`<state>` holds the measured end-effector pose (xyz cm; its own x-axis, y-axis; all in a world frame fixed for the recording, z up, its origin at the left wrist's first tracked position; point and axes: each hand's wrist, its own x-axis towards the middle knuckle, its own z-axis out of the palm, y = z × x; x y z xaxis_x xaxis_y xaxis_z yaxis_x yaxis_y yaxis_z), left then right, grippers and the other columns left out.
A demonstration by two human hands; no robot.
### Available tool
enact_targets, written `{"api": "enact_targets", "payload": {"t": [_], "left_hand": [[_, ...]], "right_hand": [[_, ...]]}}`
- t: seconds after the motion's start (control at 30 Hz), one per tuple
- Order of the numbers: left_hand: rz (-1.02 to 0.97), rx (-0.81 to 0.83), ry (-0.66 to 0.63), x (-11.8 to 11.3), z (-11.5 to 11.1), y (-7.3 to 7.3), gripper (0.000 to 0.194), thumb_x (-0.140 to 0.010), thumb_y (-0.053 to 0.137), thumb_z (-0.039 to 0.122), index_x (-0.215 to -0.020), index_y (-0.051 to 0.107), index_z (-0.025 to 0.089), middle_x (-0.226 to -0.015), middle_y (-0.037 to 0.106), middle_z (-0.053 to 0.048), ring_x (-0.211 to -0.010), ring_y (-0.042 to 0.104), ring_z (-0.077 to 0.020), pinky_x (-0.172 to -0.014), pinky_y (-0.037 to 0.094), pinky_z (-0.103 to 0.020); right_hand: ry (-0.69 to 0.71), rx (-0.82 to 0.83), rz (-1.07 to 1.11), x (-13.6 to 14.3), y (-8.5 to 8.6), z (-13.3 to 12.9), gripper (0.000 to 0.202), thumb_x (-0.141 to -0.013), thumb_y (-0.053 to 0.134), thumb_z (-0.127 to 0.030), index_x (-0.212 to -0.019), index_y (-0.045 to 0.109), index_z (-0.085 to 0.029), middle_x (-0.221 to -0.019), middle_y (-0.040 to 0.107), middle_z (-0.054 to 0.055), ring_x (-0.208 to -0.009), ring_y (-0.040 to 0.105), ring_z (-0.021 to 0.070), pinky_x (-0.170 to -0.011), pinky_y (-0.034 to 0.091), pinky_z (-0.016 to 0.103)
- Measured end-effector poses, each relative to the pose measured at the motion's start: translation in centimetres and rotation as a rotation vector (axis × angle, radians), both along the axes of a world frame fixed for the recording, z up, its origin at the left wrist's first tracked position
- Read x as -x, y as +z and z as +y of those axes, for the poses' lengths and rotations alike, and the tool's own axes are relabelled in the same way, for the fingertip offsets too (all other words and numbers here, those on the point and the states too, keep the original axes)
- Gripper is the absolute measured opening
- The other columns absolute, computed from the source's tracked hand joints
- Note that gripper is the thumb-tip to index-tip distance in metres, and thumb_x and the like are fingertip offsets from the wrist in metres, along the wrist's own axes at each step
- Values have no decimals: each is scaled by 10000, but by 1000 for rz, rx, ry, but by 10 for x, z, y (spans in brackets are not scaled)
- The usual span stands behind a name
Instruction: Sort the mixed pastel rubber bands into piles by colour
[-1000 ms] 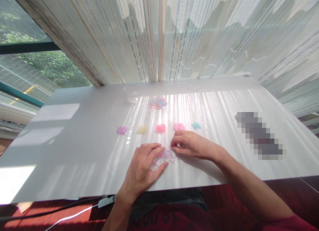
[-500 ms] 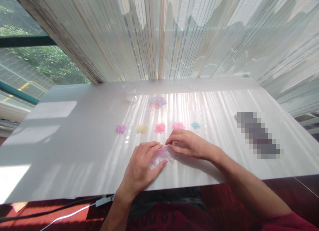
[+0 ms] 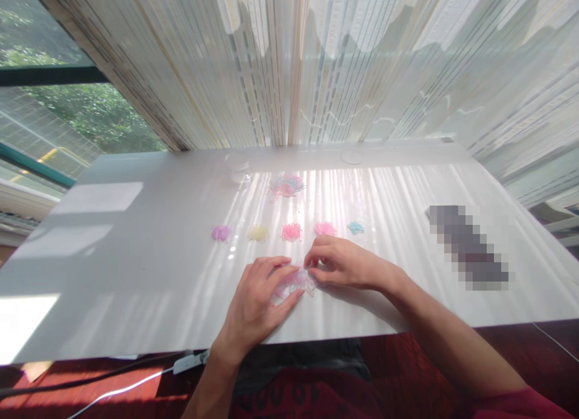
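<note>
A loose pile of small thin loops that look like elastic bands [image 3: 296, 283], mostly pale and lilac, lies near the front of the table. My left hand [image 3: 260, 298] rests around its left side, fingers spread and thumb apart. At the pile's upper right edge my right hand [image 3: 339, 262] is curled, its thumb and fingertips drawn together; whatever they hold is too small to see. Beyond my hands runs a row of sorted heaps: a purple heap [image 3: 221, 233], a yellow heap [image 3: 258, 233], a coral heap [image 3: 292, 231], a pink heap [image 3: 325, 228] and a blue heap [image 3: 355, 227].
A mixed heap of loops [image 3: 287, 187] lies farther back on the white table [image 3: 172, 256]. A clear jar [image 3: 239, 169] stands left of it, and a clear round lid [image 3: 351, 158] lies near the back edge. A blurred dark object [image 3: 470, 247] is at the right.
The right hand's fingertips have shifted slightly right, away from the left hand's fingertips. The left index finger has moved a little over the pile. The sorted heaps look the same.
</note>
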<state>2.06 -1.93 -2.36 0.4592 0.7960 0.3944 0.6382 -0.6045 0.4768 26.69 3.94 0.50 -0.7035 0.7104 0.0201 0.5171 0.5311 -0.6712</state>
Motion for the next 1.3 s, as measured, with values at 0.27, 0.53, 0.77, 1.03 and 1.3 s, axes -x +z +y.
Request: {"api": "enact_targets", "payload": {"t": [0.27,0.53,0.77,1.03,1.3], "left_hand": [[-22,-4,-1,1,0,0,348,-957,724,274,-1293,643,233,-1252,701,-107,-1139,655,-290,-949,559,-465],[-64,-19,1,1,0,0,359,-950,728,231,-1295,631,222,-1227,695,-106,-1140,650,-286,-965,564,-462],[-59,-27,7,0,-1,1,357,-947,730,223,-1289,631,231,-1220,701,-100,-1130,655,-285,-952,574,-463],[-106,-48,6,0,0,1,355,-938,744,209,-1280,650,224,-1201,701,-98,-1125,656,-273,-960,579,-440],[-171,-118,4,-3,-1,4,231,-980,716,195,-1203,658,215,-1060,759,-63,-961,683,-229,-841,550,-381]], "right_hand": [[-1,34,20,0,6,-1,75,-930,647,-160,-910,719,-166,-856,656,38,-797,591,172,-740,490,292],[-28,0,26,-5,1,0,100,-891,692,-152,-986,724,-154,-929,649,60,-873,606,195,-804,509,321],[-16,41,-19,-1,3,-1,88,-863,666,-92,-857,708,-170,-843,623,34,-816,583,185,-744,476,299],[-33,-14,117,-5,2,-2,89,-853,672,-97,-884,677,-180,-881,642,31,-816,590,174,-742,494,288],[-1,-107,263,4,-4,-5,60,-908,654,-129,-919,660,-188,-902,672,35,-851,608,179,-783,511,303]]}}
